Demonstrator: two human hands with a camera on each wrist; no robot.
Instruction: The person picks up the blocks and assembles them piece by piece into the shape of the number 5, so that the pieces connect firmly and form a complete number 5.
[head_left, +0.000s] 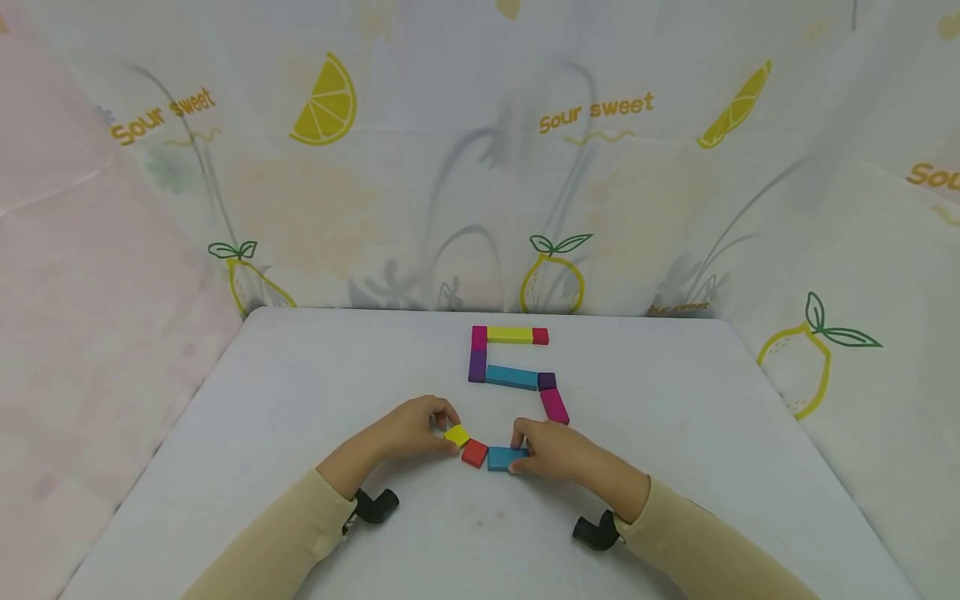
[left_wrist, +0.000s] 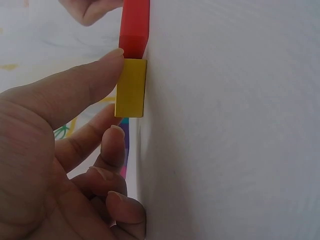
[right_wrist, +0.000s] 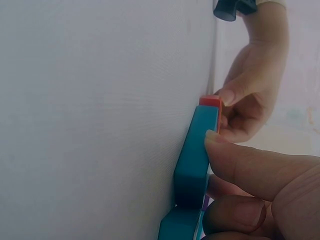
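My left hand (head_left: 415,427) pinches a small yellow block (head_left: 457,435) between thumb and index finger; in the left wrist view the yellow block (left_wrist: 131,89) touches the red block (left_wrist: 135,22) at a corner. To its right on the table lies that red block (head_left: 475,453). A longer blue block (head_left: 501,459) comes after it, and my right hand (head_left: 558,452) holds this one between thumb and fingers. The right wrist view shows a second blue block (right_wrist: 180,225) against the near end of the held one; the hand hides it in the head view.
Farther back, flat blocks form an angular line: red (head_left: 540,336), long yellow (head_left: 510,335), magenta (head_left: 479,337), purple (head_left: 477,367), long blue (head_left: 512,377), small dark purple (head_left: 547,381) and magenta (head_left: 555,406). A white table (head_left: 300,358) meets a lemon-printed cloth (head_left: 420,183) behind.
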